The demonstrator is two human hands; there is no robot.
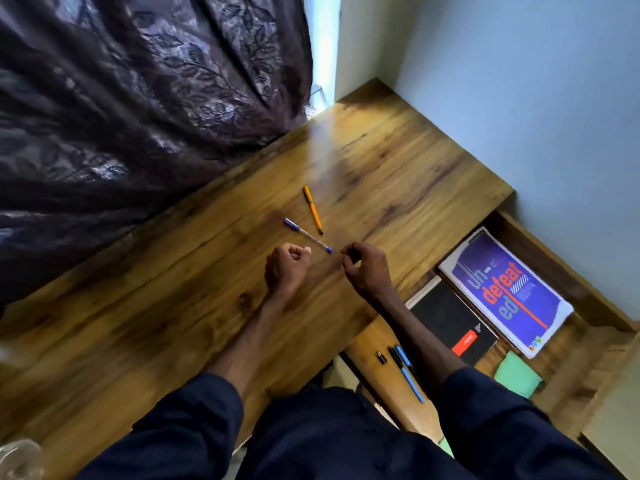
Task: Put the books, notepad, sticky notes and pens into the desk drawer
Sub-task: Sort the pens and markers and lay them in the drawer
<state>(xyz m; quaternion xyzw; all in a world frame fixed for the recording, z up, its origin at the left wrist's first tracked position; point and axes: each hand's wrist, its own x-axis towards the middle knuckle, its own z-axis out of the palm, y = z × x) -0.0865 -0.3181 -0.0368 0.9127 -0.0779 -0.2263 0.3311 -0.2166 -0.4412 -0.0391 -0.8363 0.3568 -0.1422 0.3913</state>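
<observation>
Two pens lie on the wooden desk [194, 306]: an orange pen [313, 209] and, nearer me, a clear pen with a blue cap [306, 234]. My left hand [287, 268] is curled into a fist just below the clear pen and holds nothing. My right hand [367, 268] hovers to the right of that pen's tip, its thumb and forefinger curled toward each other with nothing visible between them. The open drawer [571, 358] at the right holds a purple book [505, 292], a black spiral notepad [450, 320], green sticky notes [517, 374], and a blue pen [410, 374] beside a black one.
A dark patterned curtain [138, 98] hangs over the desk's far left edge. A pale blue wall [519, 98] borders the desk and drawer on the right. A small black piece [381, 358] lies in the drawer near the pens. A glass object [19, 459] shows at the bottom left corner.
</observation>
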